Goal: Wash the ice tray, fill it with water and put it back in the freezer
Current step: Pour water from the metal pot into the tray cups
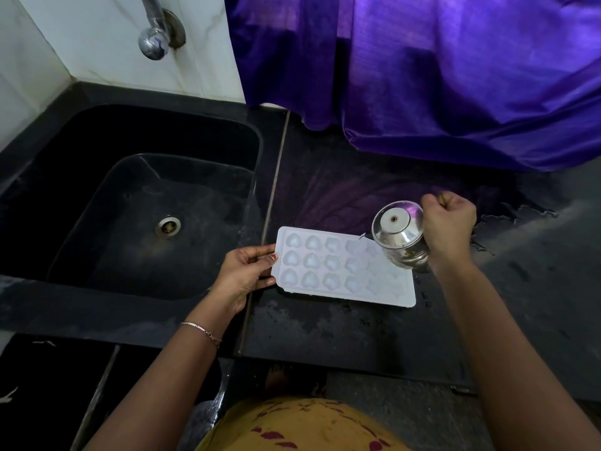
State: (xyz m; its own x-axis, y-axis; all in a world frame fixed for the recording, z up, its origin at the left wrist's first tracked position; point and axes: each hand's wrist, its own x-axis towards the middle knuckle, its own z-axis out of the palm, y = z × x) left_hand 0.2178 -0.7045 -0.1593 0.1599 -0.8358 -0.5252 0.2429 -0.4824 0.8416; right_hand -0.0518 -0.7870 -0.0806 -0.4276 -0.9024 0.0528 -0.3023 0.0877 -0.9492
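A white ice tray [338, 270] with heart-shaped cells lies flat on the black counter [341, 333], just right of the sink. My left hand [248, 273] grips its left short edge, thumb on top. My right hand [450, 224] holds a shiny steel mug [398, 236] tipped steeply over the tray's right end, its base turned towards me. The mug hides the tray's far right corner. The cells look pale and wet; I cannot tell how full they are.
A black sink [140, 203] with a metal drain [167, 225] lies to the left, under a steel tap [154, 40] on the white tiled wall. A purple cloth [439, 76] hangs down onto the back of the counter. The counter shows wet patches at right.
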